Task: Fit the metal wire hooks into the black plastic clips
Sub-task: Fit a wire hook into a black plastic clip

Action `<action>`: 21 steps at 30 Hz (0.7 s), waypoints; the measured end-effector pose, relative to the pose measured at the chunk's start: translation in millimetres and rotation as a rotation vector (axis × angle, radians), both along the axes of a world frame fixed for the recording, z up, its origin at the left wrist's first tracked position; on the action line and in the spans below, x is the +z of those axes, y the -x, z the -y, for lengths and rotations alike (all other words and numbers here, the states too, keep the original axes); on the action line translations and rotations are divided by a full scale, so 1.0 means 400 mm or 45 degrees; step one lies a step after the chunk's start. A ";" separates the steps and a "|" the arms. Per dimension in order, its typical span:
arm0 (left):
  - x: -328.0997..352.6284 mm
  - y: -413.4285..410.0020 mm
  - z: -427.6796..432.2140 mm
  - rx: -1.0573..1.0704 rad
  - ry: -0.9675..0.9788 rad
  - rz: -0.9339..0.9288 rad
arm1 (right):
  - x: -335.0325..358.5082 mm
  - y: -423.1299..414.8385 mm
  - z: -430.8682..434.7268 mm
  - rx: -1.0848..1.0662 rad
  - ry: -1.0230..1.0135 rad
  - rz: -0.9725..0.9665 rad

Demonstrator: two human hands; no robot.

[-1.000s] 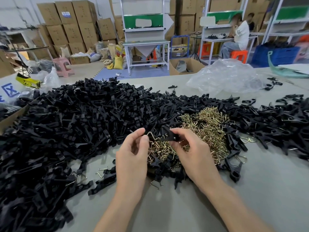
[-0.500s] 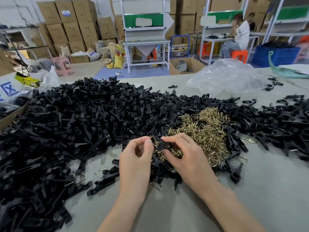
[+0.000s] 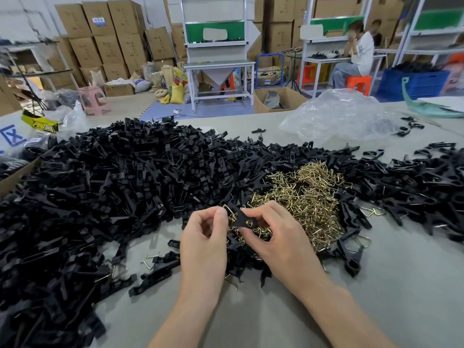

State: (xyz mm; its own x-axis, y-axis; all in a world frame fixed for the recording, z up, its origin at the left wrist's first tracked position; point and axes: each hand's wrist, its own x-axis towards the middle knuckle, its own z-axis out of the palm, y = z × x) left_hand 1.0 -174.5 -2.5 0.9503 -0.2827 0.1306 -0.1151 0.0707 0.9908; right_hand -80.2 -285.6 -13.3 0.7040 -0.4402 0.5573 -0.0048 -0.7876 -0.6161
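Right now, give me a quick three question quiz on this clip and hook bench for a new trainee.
1. True or false: the right hand holds a black clip.
2. Where does the hook pile lie? A) in a cardboard box on the floor; B) on the table beyond the right hand, ringed by loose clips; C) under the left forearm.
3. Fill in: the left hand pinches a ______ at the black clip's end.

Key: 1 true; 2 B; 3 wire hook.
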 end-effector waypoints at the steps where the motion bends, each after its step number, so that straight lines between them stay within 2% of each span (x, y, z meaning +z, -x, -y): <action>1: 0.000 -0.002 0.000 -0.026 0.004 -0.014 | 0.000 0.000 0.001 -0.006 -0.004 -0.001; 11: 0.006 -0.010 -0.008 -0.119 0.047 -0.072 | -0.007 -0.003 0.008 -0.029 0.058 0.007; 17: 0.007 -0.006 -0.010 -0.165 -0.024 0.003 | -0.005 -0.003 0.007 -0.032 0.097 -0.002; 19: 0.002 -0.002 -0.010 -0.148 -0.113 0.074 | -0.004 -0.002 0.004 -0.013 0.097 -0.017; 21: -0.006 0.008 -0.008 -0.110 -0.314 0.250 | -0.004 0.000 -0.002 0.023 0.111 -0.044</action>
State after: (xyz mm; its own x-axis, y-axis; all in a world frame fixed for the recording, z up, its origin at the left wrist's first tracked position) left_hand -2.2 -171.3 -5.0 0.8848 -0.4070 0.2269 -0.3100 -0.1507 0.9387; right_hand -80.1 -284.9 -15.1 0.7307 -0.3783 0.5683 -0.0104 -0.8385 -0.5448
